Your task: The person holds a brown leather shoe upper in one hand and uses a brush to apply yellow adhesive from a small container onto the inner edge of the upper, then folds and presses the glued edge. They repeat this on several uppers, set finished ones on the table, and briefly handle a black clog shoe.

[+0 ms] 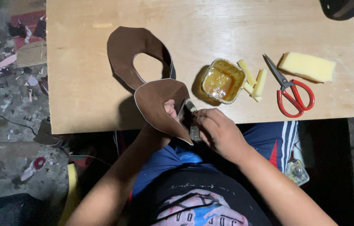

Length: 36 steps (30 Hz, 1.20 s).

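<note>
A curved brown leather piece with a large oval cutout lies partly on the wooden board. Its near end is bent up over the board's front edge. My left hand holds that bent end from underneath, mostly hidden behind the leather. My right hand pinches a small foam strip whose tip touches the leather's edge. A small dark piece shows just below my right fingers.
A small tub of amber glue stands right of the leather. Several yellow foam strips, red-handled scissors and a yellow foam block lie further right. Scraps litter the floor at left.
</note>
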Each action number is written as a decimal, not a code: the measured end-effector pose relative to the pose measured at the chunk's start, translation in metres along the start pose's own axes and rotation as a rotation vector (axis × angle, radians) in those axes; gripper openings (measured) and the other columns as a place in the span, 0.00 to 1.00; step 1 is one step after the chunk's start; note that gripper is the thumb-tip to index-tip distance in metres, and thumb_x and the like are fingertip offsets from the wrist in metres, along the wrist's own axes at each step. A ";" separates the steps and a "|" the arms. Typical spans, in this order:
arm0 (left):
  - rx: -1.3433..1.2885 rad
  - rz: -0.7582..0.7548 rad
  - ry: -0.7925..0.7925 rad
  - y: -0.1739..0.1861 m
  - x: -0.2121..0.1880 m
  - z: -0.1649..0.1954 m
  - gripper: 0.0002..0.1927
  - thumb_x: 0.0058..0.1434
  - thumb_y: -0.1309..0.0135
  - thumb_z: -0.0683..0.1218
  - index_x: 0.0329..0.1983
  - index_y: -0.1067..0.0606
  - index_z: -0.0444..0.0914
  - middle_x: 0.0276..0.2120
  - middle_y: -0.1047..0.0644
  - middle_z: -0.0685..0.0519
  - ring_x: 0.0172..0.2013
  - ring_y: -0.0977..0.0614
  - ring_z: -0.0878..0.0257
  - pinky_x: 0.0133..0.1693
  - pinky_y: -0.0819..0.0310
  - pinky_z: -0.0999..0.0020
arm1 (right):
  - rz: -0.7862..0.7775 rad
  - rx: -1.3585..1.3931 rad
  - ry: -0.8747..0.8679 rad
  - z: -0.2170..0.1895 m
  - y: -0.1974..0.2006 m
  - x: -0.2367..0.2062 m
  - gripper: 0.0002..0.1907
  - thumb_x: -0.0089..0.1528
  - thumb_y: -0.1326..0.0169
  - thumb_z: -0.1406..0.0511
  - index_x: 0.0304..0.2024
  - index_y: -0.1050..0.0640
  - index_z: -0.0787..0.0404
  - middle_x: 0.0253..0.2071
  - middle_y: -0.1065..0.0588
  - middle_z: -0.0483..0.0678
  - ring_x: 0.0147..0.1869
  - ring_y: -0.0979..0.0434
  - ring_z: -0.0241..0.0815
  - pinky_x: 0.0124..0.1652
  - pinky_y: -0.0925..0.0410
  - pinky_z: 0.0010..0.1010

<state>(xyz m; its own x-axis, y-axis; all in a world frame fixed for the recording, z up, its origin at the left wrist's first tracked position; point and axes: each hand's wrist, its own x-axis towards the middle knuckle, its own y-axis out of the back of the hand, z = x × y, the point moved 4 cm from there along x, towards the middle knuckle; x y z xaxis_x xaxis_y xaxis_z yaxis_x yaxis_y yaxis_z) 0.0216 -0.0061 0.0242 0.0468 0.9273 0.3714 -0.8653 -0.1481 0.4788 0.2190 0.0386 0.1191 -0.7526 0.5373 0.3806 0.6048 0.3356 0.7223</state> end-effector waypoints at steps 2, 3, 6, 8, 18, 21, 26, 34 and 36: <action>-0.001 -0.038 -0.020 0.004 0.001 0.009 0.08 0.62 0.46 0.36 0.37 0.33 0.38 0.32 0.32 0.51 0.38 0.26 0.59 0.68 0.34 0.51 | -0.042 -0.003 -0.053 -0.001 -0.001 -0.001 0.15 0.52 0.38 0.71 0.41 0.25 0.66 0.42 0.27 0.56 0.45 0.24 0.57 0.43 0.29 0.41; 0.000 -0.058 -0.027 0.005 0.002 0.013 0.09 0.61 0.45 0.36 0.37 0.34 0.38 0.32 0.33 0.50 0.38 0.26 0.58 0.69 0.34 0.50 | -0.063 -0.002 -0.080 0.000 -0.003 -0.001 0.14 0.52 0.38 0.71 0.39 0.25 0.66 0.40 0.27 0.56 0.43 0.24 0.56 0.42 0.29 0.42; -0.035 0.023 0.026 0.009 0.003 0.018 0.10 0.60 0.45 0.36 0.35 0.34 0.39 0.33 0.32 0.52 0.43 0.24 0.56 0.66 0.35 0.51 | -0.001 0.075 -0.049 -0.003 -0.002 -0.003 0.11 0.54 0.40 0.72 0.38 0.26 0.65 0.39 0.27 0.55 0.43 0.24 0.55 0.42 0.28 0.40; -0.081 -0.025 0.102 0.004 0.003 0.016 0.09 0.61 0.44 0.35 0.36 0.33 0.38 0.32 0.31 0.51 0.40 0.24 0.58 0.71 0.38 0.48 | 0.034 0.065 -0.023 -0.003 -0.004 -0.003 0.13 0.55 0.41 0.72 0.42 0.25 0.66 0.43 0.26 0.56 0.46 0.23 0.56 0.45 0.28 0.40; 0.089 0.193 -0.004 -0.016 -0.001 -0.009 0.11 0.53 0.42 0.34 0.24 0.32 0.38 0.44 0.22 0.43 0.50 0.20 0.50 0.57 0.26 0.57 | 0.052 0.111 -0.019 0.002 -0.017 -0.003 0.12 0.58 0.42 0.73 0.45 0.24 0.66 0.48 0.25 0.56 0.52 0.22 0.56 0.50 0.28 0.39; 0.119 0.221 -0.009 -0.018 0.000 -0.016 0.11 0.53 0.44 0.35 0.23 0.33 0.38 0.44 0.22 0.43 0.49 0.20 0.50 0.56 0.26 0.57 | -0.151 0.165 -0.167 0.006 -0.024 -0.003 0.09 0.55 0.40 0.72 0.38 0.24 0.65 0.39 0.27 0.55 0.43 0.23 0.55 0.43 0.28 0.39; 0.146 0.199 0.049 -0.017 -0.005 -0.014 0.09 0.53 0.45 0.35 0.23 0.33 0.38 0.41 0.23 0.44 0.46 0.21 0.51 0.53 0.25 0.60 | -0.053 0.073 -0.062 -0.002 -0.012 -0.005 0.15 0.53 0.39 0.72 0.42 0.25 0.68 0.43 0.27 0.58 0.46 0.24 0.59 0.44 0.29 0.42; -0.064 0.107 0.154 -0.014 -0.003 -0.007 0.06 0.56 0.48 0.35 0.29 0.32 0.38 0.40 0.24 0.46 0.44 0.23 0.56 0.50 0.26 0.64 | 0.041 0.054 -0.043 -0.004 -0.003 -0.009 0.15 0.54 0.39 0.72 0.42 0.28 0.67 0.43 0.27 0.56 0.47 0.24 0.58 0.46 0.29 0.41; -0.099 0.068 0.173 -0.014 -0.004 -0.005 0.06 0.57 0.48 0.35 0.30 0.32 0.38 0.40 0.25 0.46 0.43 0.23 0.57 0.49 0.27 0.65 | 0.003 0.034 -0.061 -0.001 -0.005 -0.008 0.16 0.52 0.39 0.72 0.42 0.27 0.67 0.42 0.27 0.57 0.46 0.25 0.59 0.45 0.29 0.42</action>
<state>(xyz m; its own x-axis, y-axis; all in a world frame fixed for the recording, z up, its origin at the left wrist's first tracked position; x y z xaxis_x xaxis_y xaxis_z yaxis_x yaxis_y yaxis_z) 0.0309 -0.0062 0.0126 -0.0928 0.9626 0.2544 -0.9086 -0.1863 0.3739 0.2218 0.0317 0.1136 -0.7343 0.5838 0.3463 0.6162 0.3595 0.7007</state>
